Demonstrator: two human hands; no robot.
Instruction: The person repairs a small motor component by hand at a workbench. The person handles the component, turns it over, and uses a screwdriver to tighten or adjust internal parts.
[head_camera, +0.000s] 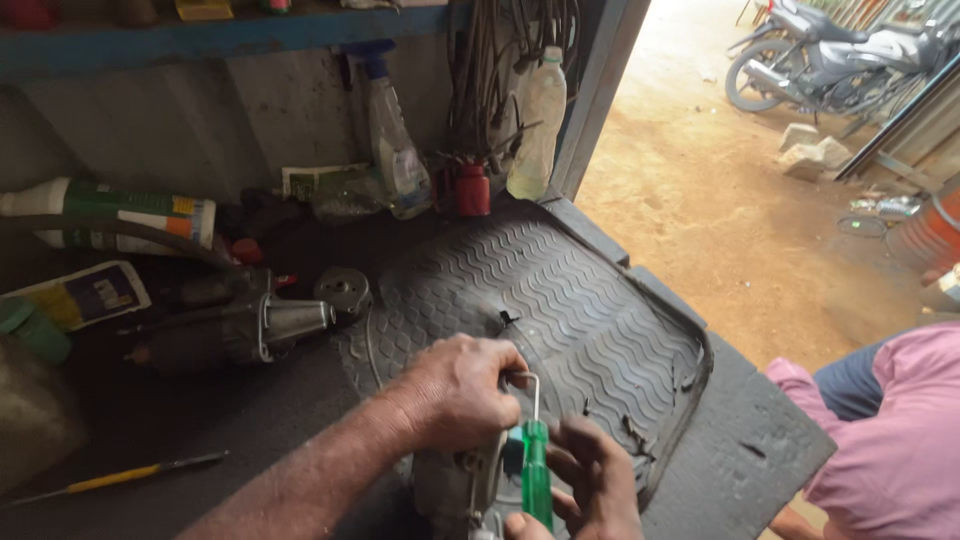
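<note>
Near edge of the bench (760, 440), on the ribbed grey rubber mat (560, 290).

Left hand (455, 390): grip closed over the top of a grey metal part (450, 490) standing at the near edge of the mat; fingers curled round a thin bent wire loop (533, 385) that rises from the part. What lies under the palm is hidden.

Right hand (590, 480): grip clamped on a green-handled screwdriver (537, 470), thumb and fingers wrapped on the handle from the right side. Handle's long axis runs near-to-far, almost upright in view. Which end carries the blade cannot be told; the near end runs off the frame edge.

Key relation: screwdriver sits just right of the metal part, touching or nearly touching it, directly between the two hands. Both hands are close together; the right one is nearer the tool, the left nearer the part.

Around: spray bottle (395, 150) and pale plastic bottle (538, 120) against the far wall, small red container (472, 190) between them. Metal cone-shaped piece (290, 320) left of the mat. Yellow-handled tool (130, 475) lying near left. A person in a pink shirt (900, 440) at the right, off the bench. Motorcycle (830, 50) outside, far right.
</note>
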